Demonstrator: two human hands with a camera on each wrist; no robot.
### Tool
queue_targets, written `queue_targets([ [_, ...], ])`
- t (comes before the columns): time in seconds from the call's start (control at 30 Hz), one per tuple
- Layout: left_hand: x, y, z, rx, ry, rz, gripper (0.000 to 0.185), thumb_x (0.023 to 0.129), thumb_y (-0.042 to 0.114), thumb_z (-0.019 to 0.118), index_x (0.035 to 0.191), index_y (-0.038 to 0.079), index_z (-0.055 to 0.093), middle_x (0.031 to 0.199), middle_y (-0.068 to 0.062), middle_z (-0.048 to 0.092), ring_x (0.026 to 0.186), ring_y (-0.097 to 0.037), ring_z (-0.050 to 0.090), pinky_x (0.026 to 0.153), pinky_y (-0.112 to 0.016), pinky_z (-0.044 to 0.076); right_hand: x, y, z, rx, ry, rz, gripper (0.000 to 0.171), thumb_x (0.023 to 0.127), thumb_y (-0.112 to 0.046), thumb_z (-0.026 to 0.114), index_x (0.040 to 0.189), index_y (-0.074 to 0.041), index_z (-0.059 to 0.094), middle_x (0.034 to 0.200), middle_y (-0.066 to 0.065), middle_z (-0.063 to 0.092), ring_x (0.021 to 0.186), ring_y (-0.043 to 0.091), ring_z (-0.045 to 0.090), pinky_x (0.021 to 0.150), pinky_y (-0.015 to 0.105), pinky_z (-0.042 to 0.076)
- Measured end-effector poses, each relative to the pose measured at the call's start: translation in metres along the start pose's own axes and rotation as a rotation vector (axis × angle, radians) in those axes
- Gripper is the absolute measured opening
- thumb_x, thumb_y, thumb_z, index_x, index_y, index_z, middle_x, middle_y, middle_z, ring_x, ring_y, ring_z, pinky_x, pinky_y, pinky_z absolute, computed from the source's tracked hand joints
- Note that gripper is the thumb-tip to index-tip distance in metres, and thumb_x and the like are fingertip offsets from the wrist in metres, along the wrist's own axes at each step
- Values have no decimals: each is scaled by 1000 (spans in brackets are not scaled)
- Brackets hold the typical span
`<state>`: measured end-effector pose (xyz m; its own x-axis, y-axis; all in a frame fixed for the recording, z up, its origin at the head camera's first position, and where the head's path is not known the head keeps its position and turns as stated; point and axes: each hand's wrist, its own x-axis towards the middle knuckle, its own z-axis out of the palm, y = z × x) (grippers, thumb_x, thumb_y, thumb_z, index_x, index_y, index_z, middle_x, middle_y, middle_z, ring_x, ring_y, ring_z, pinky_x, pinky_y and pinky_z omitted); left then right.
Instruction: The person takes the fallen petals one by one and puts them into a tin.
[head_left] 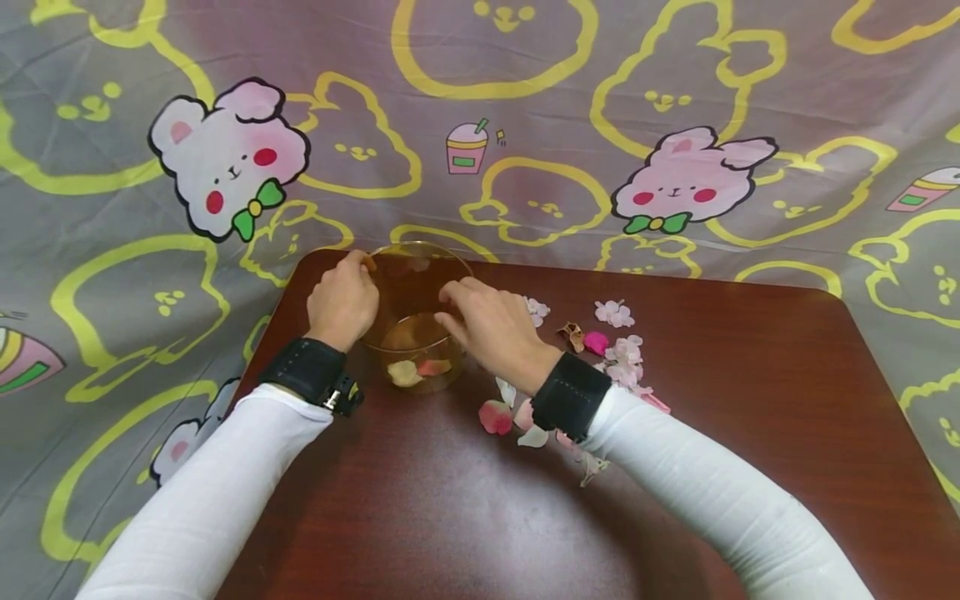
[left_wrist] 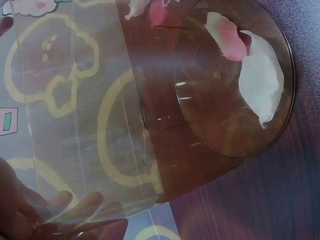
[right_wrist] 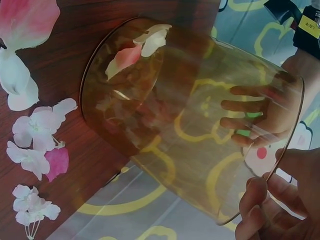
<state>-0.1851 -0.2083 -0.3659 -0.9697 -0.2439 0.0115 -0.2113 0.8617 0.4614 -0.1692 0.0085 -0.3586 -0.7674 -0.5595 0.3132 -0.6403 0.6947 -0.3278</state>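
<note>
The biggest thing before me was the printed cloth (head_left: 675, 92) with its yellow outlines and pink bunnies, draped behind and around the dark wooden surface (head_left: 750, 417) where I worked. On that surface, toward its far left corner, stood the clear amber glass jar (head_left: 415, 333), upright with its mouth up, its long axis running from surface to rim, and it sat directly between my two hands. My left hand (head_left: 342, 300) held the jar's left wall, fingers curled round the glass near the rim; through the wall, from the right wrist view, those fingers showed pressed against the far side. My right hand (head_left: 491, 327) gripped the rim on the right side, fingertips hooked at its edge. Both hands sat about equally close to the jar, each touching it, so neither was clearly nearer. Inside, at the bottom, lay a few petals (head_left: 420, 370), one pale and one pinkish. Just right of the jar, scattered loose on the surface beside my right wrist, were small pink and white blossoms (head_left: 615, 313), and smallest of all a dry brown scrap (head_left: 573, 335) among them.
</note>
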Motion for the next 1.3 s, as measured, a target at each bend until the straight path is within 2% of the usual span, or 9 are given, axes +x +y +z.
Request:
queue_targets([
  [0.47,-1,1,-1,0,6,0,38,108,19,30,132,5,56,125,-27,67,106,-50,66,84,-61,51,0,-3,-5,-12,9,-8,26,98,-31,68,117,-13,68,103,1,71,72,15,62,57,30,48],
  [0.73,-1,1,-1,2,10,-4,37,108,20,30,131,6,57,125,-27,67,107,-50,66,85,-62,51,3,0,-10,-21,13,8,28,97,-31,68,120,-14,68,105,2,71,79,16,67,59,32,51],
  [1.3,0,0,0,1,15,-1,37,108,19,30,128,7,58,125,-27,67,107,-51,65,85,-63,50,0,24,-19,9,37,83,31,97,-33,68,121,-13,67,112,3,73,87,19,70,61,34,52],
])
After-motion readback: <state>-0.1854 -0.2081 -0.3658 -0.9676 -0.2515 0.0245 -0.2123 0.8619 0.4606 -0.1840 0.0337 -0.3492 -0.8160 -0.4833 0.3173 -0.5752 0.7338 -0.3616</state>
